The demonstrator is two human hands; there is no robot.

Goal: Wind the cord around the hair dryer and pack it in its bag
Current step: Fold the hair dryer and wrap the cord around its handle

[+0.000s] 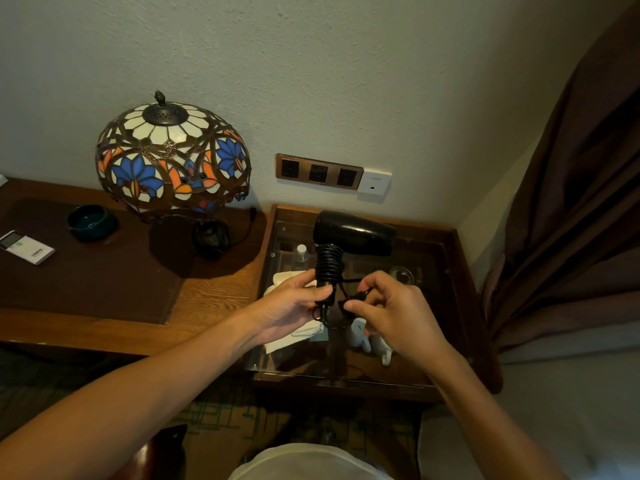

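Observation:
A black hair dryer [356,232] is held upright above a glass-topped side table [453,271], barrel pointing right. Its black cord [329,261] is coiled in tight turns around the handle. My left hand [294,306] grips the lower end of the handle. My right hand [391,313] pinches the loose end of the cord with the plug just right of the handle. A white cloth bag [294,337] lies under the glass below my hands, partly hidden by them.
A stained-glass lamp [173,161] stands on the wooden desk [214,292] at left, with a dark bowl [90,221] and a white remote [26,247]. Wall sockets [318,172] sit above the side table. White cups [367,337] and a bottle [302,254] show under the glass. A brown curtain [571,220] hangs at right.

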